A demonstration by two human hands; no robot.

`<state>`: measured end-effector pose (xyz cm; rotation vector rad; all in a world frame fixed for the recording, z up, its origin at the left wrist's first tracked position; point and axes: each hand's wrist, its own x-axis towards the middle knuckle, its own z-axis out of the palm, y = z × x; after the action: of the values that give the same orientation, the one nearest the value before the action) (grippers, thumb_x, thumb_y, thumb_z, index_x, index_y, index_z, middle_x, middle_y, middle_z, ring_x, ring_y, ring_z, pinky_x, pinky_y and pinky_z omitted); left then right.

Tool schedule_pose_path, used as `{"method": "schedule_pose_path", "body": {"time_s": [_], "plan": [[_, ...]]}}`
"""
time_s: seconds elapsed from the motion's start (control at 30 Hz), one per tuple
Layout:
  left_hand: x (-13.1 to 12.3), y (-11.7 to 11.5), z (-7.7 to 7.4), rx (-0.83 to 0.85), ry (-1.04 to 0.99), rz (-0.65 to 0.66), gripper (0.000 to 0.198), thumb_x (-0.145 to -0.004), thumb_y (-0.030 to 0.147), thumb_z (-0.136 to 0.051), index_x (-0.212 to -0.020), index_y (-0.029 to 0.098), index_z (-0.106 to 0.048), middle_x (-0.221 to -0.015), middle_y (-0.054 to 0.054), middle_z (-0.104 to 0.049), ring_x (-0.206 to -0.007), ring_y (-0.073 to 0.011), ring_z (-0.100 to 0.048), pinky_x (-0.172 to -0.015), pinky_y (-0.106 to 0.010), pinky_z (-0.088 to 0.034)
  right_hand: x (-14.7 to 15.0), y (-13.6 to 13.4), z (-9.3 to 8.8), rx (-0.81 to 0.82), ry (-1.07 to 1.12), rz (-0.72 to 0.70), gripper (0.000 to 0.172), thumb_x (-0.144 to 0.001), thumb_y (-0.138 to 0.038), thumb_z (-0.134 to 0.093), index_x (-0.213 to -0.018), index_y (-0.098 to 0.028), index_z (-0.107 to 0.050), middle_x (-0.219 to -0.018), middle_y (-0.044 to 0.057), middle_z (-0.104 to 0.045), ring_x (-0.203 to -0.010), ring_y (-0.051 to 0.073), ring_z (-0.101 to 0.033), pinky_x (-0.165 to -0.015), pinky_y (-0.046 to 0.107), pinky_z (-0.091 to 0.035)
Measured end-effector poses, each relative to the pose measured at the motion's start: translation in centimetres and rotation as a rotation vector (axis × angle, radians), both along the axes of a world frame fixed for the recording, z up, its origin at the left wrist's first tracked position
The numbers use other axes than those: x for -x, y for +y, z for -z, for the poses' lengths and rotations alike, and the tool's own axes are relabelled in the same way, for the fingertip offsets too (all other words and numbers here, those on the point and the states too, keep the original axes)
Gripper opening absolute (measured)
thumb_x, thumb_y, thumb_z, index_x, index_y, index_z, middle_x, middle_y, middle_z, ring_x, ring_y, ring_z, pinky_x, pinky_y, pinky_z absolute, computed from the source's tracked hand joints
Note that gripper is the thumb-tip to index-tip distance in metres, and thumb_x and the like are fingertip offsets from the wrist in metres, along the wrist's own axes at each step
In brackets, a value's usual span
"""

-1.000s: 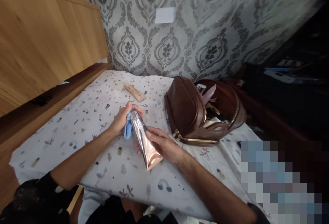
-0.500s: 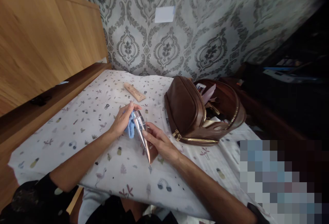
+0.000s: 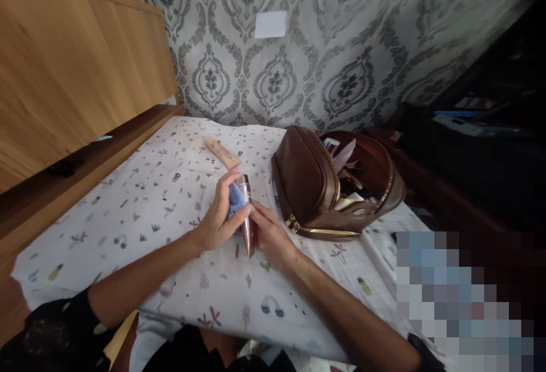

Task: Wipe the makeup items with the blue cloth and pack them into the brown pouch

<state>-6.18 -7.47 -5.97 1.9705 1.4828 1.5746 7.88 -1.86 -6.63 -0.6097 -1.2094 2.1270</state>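
My left hand [image 3: 219,215] is closed round a small blue cloth [image 3: 235,199] and presses it against a shiny rose-gold tube [image 3: 247,221]. My right hand [image 3: 268,232] grips the same tube from the right, holding it edge-on with its silver cap end pointing away from me. Both hands hover just above a table covered with a white patterned cloth [image 3: 140,213]. Much of the tube is hidden between my fingers.
An open brown leather bag [image 3: 315,184] with gold zips lies to the right, with items inside. A beige tube [image 3: 223,153] lies further back on the cloth. A wooden cabinet [image 3: 77,59] and ledge run along the left. Patterned wallpaper is behind.
The tube has turned from flat-on to edge-on. My left hand has slid with the blue cloth from the cap end onto the tube's side, closer to my right hand.
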Motion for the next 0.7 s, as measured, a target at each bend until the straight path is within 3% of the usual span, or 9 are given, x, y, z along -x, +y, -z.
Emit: {"method": "schedule_pose_path", "body": {"time_s": [0.1, 0.23, 0.37, 0.57, 0.7], "plan": [[-0.3, -0.2, 0.3, -0.054, 0.063, 0.141, 0.055, -0.098, 0.033, -0.047, -0.149, 0.027, -0.028, -0.163, -0.014, -0.024, -0.153, -0.0321, -0.018, -0.123, -0.059, -0.024, 0.0, 0.3, -0.3, 0.16, 0.051, 0.038, 0.037, -0.062, -0.045, -0.089, -0.077, -0.019, -0.067, -0.069, -0.003, -0.061, -0.068, 0.013, -0.053, -0.065, 0.024, -0.044], [-0.2, -0.1, 0.7, -0.034, 0.063, 0.219, 0.055, -0.097, 0.025, -0.042, -0.15, 0.031, -0.027, -0.162, -0.012, -0.027, -0.152, -0.0304, -0.024, -0.122, -0.061, -0.028, 0.1, 0.9, 0.0, 0.252, 0.081, 0.084, 0.038, -0.057, -0.042, -0.092, -0.074, -0.018, -0.067, -0.067, -0.004, -0.063, -0.066, 0.012, -0.053, -0.063, 0.023, -0.046], [-0.1, 0.1, 0.7, -0.019, 0.065, 0.121, 0.053, -0.096, 0.015, -0.038, -0.146, 0.031, -0.027, -0.156, -0.013, -0.035, -0.149, -0.0255, -0.03, -0.122, -0.057, -0.03, 0.1, 1.0, 0.1, 0.251, 0.04, 0.066, 0.04, -0.061, -0.049, -0.088, -0.077, -0.019, -0.067, -0.064, -0.004, -0.061, -0.061, 0.012, -0.054, -0.057, 0.024, -0.046], [0.4, 0.3, 0.1, -0.074, 0.119, -0.022, 0.031, -0.097, 0.019, -0.043, -0.127, 0.024, -0.046, -0.142, -0.015, -0.049, -0.138, -0.0269, -0.046, -0.114, -0.049, -0.041, -0.2, 0.6, -0.5, 0.188, -0.037, -0.018, 0.048, -0.061, -0.056, -0.087, -0.066, -0.018, -0.057, -0.054, -0.006, -0.048, -0.05, 0.008, -0.043, -0.045, 0.02, -0.037], [1.2, 0.6, -0.5, -0.094, 0.156, -0.102, 0.022, -0.098, 0.023, -0.045, -0.119, 0.021, -0.052, -0.134, -0.014, -0.055, -0.129, -0.0254, -0.054, -0.108, -0.044, -0.046, -0.2, 0.4, -0.7, 0.125, -0.071, -0.058, 0.048, -0.062, -0.058, -0.084, -0.072, -0.017, -0.062, -0.062, -0.002, -0.056, -0.058, 0.01, -0.049, -0.046, 0.019, -0.039]]}}
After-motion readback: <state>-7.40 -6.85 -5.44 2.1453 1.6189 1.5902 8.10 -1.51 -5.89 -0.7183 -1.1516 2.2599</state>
